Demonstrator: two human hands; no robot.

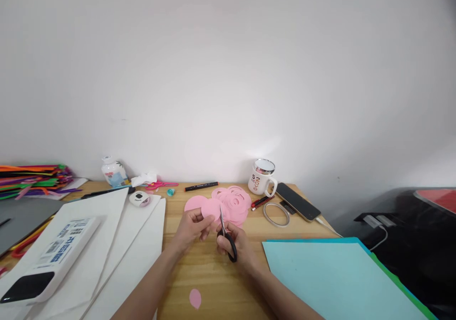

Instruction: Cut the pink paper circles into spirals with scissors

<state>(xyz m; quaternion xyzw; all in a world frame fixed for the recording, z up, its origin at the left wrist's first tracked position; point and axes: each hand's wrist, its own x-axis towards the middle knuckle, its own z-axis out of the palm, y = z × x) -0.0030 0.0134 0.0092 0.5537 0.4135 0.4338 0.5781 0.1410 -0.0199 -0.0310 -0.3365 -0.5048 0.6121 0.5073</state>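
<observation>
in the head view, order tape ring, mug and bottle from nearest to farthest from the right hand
1. tape ring, just right of the right hand
2. mug, farther back, right
3. bottle, far back left

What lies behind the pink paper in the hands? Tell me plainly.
More pink cutouts lie flat on the table, some cut in spirals, with a black marker farther back. The pink paper and scissors cover their near edges.
</observation>
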